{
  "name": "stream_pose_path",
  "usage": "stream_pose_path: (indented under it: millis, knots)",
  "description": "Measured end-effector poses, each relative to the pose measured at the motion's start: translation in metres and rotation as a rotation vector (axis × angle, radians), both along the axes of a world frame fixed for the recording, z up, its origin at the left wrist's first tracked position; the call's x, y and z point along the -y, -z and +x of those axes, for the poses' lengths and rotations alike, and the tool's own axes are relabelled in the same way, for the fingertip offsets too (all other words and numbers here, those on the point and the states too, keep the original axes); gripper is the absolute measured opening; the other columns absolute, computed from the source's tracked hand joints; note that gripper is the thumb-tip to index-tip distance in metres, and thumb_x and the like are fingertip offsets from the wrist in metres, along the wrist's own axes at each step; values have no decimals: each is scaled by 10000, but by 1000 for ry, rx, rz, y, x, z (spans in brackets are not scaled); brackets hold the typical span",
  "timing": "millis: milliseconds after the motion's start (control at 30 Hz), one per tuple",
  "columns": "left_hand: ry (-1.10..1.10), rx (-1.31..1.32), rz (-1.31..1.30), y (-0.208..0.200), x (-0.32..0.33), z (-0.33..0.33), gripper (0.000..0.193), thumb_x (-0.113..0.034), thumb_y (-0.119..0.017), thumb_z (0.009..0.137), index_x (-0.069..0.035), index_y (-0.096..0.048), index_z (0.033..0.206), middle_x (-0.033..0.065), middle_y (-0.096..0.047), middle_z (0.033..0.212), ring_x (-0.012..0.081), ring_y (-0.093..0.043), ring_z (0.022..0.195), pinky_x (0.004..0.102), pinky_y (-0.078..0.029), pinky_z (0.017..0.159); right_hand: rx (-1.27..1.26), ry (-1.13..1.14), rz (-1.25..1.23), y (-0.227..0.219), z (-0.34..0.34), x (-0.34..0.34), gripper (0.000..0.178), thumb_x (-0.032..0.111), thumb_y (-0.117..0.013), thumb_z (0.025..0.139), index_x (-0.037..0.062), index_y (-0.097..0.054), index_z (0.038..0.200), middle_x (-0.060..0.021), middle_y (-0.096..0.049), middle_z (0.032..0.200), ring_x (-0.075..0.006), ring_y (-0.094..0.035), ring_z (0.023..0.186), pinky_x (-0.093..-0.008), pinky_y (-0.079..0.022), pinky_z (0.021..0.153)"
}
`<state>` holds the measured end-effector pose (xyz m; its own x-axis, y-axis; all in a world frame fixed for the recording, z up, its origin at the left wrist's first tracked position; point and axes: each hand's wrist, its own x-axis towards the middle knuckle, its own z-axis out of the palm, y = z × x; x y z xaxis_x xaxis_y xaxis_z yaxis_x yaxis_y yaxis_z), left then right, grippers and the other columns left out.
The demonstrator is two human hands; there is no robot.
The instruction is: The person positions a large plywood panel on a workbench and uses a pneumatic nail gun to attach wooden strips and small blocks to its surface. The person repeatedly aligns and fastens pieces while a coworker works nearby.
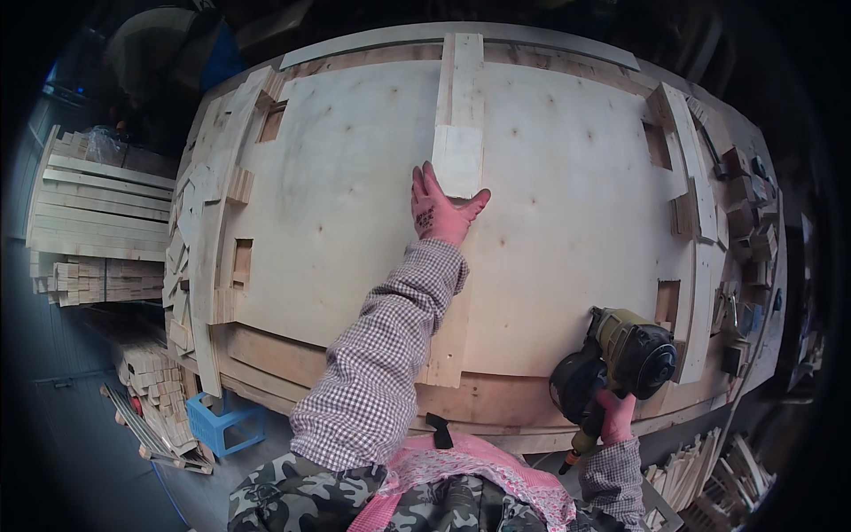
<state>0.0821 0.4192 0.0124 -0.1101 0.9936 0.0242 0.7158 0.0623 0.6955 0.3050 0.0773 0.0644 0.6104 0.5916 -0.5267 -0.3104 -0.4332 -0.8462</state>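
Observation:
My left hand (445, 215), in a pink glove, reaches out over the pale plywood panel (558, 222). Its fingers are spread against the near end of a short pale board (458, 152), which lies on a long wooden strip (452, 341) running down the panel's middle. At the lower right, my right hand (618, 417), also gloved in pink, is closed round the handle of a coil nail gun (634, 344). The gun's yellow and black body rests over the panel's near right edge; the hand hides part of its handle.
Wooden side rails (232, 191) flank the panel, with loose offcuts beside them. Wood blocks and hand tools (749, 208) line the right edge. Stacked timber (102, 208) and a blue plastic stool (222, 424) stand at left. Another person (146, 53) is at the dark far left.

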Motion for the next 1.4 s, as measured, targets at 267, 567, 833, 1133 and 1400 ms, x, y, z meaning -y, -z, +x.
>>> stream_pose_path:
  millis: [267, 567, 833, 1133, 1400]
  knots:
    - [160, -180, 307, 21, 27, -32, 696, -339, -638, 814, 1, -352, 1349, 216, -321, 1409, 371, -333, 1283, 482, -263, 1073, 77, -319, -244, -69, 9, -59, 252, -12, -567, 651, -55, -589, 898, -96, -608, 707, -206, -588, 529, -283, -489, 507]
    - [238, -60, 400, 31, 27, -35, 456, -122, -454, 871, 24, -426, 1302, 174, -381, 1369, 347, -318, 1296, 499, -208, 1101, 99, -558, -101, -170, -35, -208, 440, 45, -561, 684, -21, -469, 1109, -112, -586, 738, -203, -580, 591, -304, -499, 557]
    - [168, 71, 385, 36, 23, -36, 547, -39, -422, 823, 54, -307, 1350, 196, -347, 1361, 363, -301, 1299, 505, -189, 1104, 195, -874, -168, -153, -92, -338, 203, 57, -587, 693, -48, -537, 859, -105, -564, 698, -203, -600, 552, -300, -526, 542]
    - [175, 50, 262, 34, 23, -32, 512, -28, -400, 837, 48, -318, 1337, 197, -361, 1350, 337, -307, 1303, 483, -194, 1107, 139, -814, -109, -153, -66, -316, 124, 69, -560, 697, -46, -564, 745, -104, -562, 652, -184, -587, 518, -293, -510, 508]
    - [152, 53, 366, 34, 21, -32, 496, 1, -429, 827, 65, -346, 1311, 218, -414, 1298, 354, -391, 1219, 476, -276, 1054, 154, -699, -53, -129, -40, -274, 192, 64, -572, 686, -55, -566, 837, -109, -578, 672, -198, -582, 515, -292, -501, 496]
